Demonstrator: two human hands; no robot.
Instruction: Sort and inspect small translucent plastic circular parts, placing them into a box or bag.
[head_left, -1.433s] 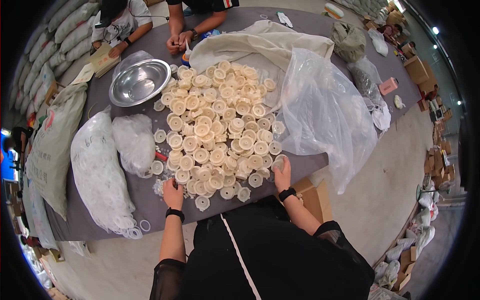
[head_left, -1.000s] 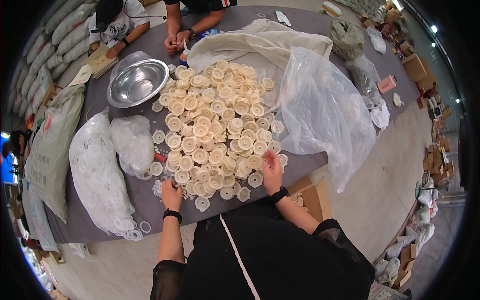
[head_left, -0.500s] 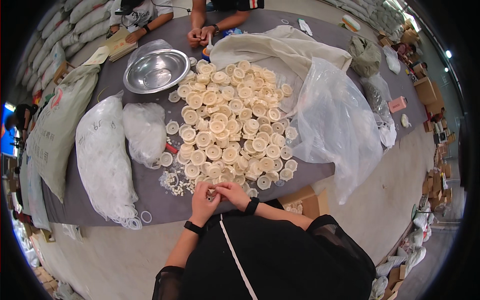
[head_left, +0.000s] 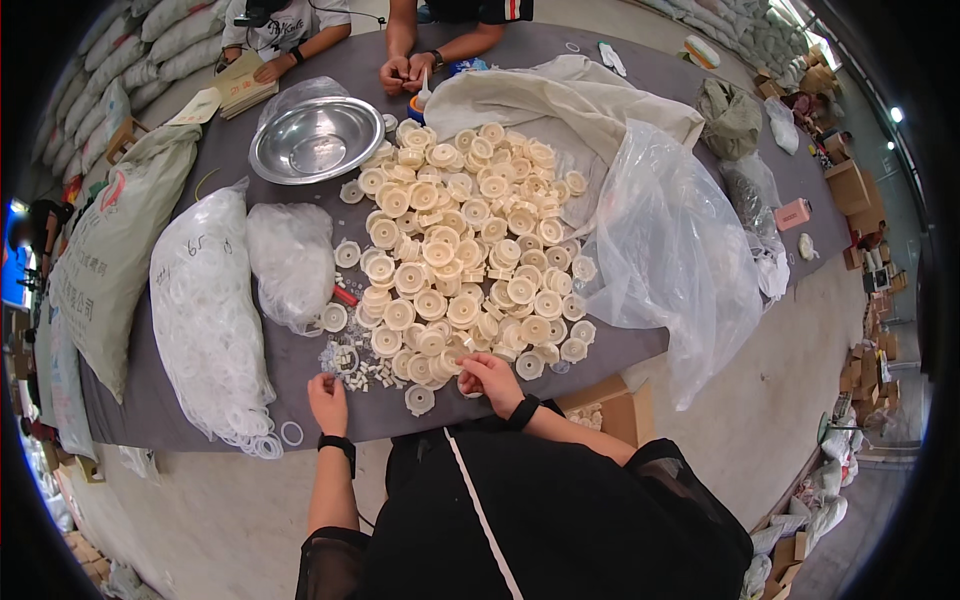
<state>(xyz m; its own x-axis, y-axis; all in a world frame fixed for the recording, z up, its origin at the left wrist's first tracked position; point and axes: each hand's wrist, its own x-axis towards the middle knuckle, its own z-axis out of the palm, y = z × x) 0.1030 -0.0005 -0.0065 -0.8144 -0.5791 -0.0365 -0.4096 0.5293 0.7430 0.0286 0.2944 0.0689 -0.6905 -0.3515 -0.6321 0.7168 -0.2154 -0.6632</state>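
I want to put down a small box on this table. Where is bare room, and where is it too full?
Bare grey table shows along the near edge left of the left hand, and at the far side between the metal bowl and the people opposite. The middle is crowded by the pile of cream caps; bags fill the left, clear plastic the right.

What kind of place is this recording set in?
Probably a small factory or warehouse doing hand assembly: a heap of cream plastic caps on a grey worktable, stacked sacks along the wall, cardboard boxes on the floor.
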